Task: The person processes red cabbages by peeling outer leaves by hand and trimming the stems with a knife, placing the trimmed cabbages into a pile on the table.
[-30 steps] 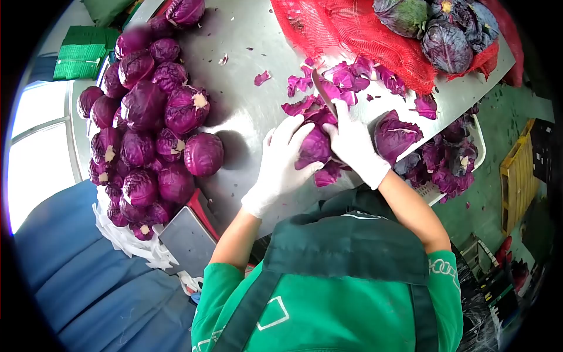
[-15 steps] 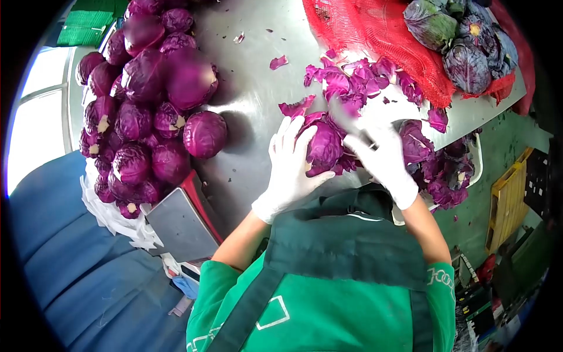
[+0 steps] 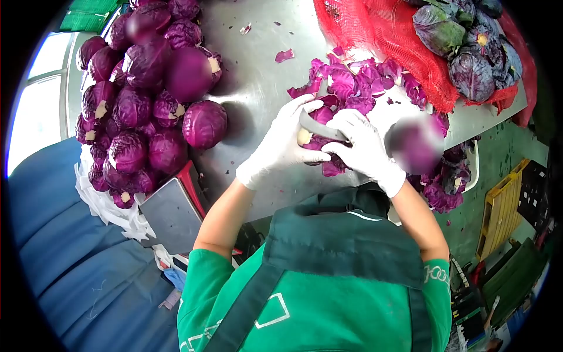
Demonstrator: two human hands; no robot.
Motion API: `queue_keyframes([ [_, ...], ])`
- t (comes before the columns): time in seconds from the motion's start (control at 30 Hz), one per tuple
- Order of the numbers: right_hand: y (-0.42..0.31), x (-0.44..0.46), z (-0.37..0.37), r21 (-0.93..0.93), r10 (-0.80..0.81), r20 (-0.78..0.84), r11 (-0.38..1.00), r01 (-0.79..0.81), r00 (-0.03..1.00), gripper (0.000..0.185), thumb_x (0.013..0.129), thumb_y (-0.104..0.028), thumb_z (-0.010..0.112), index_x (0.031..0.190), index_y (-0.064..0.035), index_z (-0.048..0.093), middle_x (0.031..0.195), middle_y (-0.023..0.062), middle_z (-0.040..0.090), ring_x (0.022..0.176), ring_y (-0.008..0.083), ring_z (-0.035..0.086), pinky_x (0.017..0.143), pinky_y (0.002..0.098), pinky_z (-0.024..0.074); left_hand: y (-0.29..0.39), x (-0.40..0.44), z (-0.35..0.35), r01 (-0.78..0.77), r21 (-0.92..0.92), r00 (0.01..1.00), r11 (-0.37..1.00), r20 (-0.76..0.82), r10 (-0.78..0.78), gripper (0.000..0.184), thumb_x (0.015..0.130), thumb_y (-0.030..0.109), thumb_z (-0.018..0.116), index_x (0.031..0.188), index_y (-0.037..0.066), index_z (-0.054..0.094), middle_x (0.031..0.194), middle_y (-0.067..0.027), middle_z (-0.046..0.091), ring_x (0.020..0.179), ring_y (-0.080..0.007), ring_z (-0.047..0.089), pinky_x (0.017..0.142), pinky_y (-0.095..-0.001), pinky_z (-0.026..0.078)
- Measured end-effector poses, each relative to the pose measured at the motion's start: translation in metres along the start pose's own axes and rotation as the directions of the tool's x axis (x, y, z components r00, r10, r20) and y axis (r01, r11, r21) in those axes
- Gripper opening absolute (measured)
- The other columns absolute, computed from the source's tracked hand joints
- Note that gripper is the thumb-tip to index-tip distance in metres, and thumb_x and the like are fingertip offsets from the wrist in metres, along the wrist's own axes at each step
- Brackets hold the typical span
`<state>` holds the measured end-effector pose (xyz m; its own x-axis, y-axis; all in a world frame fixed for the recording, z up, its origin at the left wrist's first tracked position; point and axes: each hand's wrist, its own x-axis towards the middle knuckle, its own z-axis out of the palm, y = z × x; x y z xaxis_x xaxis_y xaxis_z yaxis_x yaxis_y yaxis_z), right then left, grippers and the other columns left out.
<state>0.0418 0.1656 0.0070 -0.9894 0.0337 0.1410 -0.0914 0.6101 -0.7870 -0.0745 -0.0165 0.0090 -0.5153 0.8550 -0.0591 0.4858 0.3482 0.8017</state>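
My left hand (image 3: 285, 141), in a white glove, is wrapped round the left side of a purple cabbage (image 3: 318, 142), whose pale cut stem faces left. My right hand (image 3: 366, 141), also gloved, is closed on a knife (image 3: 319, 127). The curved blade lies across the top of the cabbage near the stem. Torn purple leaves (image 3: 352, 82) are spread on the metal table (image 3: 258, 76) just beyond both hands. Fingers and blade hide part of the cabbage.
Many purple cabbages (image 3: 148, 61) are piled at the left. A red mesh bag (image 3: 375, 29) with dark, untrimmed cabbages (image 3: 471, 73) lies at the upper right. Below the table's right edge is a white crate (image 3: 472, 167) of leaves. A grey box (image 3: 172, 214) stands at the near left.
The knife, blurred half a second ago above the cabbage's right side, now lies over it by the stem. The cabbage has turned so its stem faces left, and my right hand has moved closer to my left.
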Motion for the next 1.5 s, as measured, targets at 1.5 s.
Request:
queue_keyframes([
  [1.5, 0.031, 0.032, 0.004, -0.433, -0.16, 0.099, 0.882, 0.187, 0.982, 0.016, 0.092, -0.024, 0.056, 0.096, -0.0098, 0.062, 0.082, 0.0067, 0.058, 0.079, 0.0243, 0.063, 0.068, 0.0375, 0.0522, -0.011, 0.032, -0.018, -0.103, -0.146, 0.989, 0.984, 0.094, 0.118, 0.062, 0.064, 0.027, 0.084, 0.122, 0.01, 0.066, 0.136, -0.0145, 0.052, 0.13, -0.0343, 0.046, 0.111, -0.0418, 0.036],
])
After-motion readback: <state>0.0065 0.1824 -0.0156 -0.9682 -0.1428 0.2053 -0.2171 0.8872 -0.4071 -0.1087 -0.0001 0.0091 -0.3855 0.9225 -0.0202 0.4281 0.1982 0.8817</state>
